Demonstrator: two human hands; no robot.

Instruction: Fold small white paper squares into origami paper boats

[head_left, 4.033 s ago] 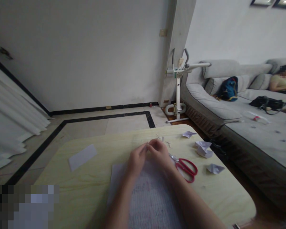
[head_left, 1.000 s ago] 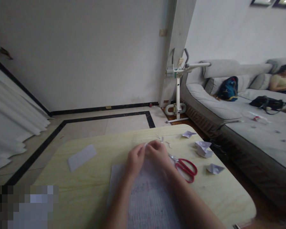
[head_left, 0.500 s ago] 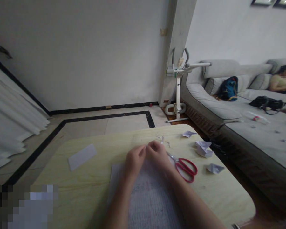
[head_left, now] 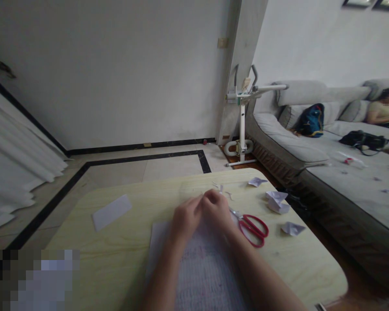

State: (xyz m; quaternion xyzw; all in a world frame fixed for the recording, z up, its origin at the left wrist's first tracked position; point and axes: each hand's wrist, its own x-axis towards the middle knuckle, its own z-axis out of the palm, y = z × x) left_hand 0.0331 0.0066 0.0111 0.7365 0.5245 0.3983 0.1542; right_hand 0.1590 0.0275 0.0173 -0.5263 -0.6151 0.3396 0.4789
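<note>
Barely any change in the last second: the small paper piece (head_left: 201, 199) stays pinched between both sets of fingertips at the far edge of the lined sheet (head_left: 204, 268), so the folding continues. Left hand (head_left: 185, 218) and right hand (head_left: 216, 208) remain knuckle to knuckle, forearms converging, red scissors (head_left: 253, 228) just beside the right.

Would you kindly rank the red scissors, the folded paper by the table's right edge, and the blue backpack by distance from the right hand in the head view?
1. Red scissors, just right of the right hand.
2. Folded paper, farther right, near the table edge.
3. Blue backpack, far off on the sofa.
</note>
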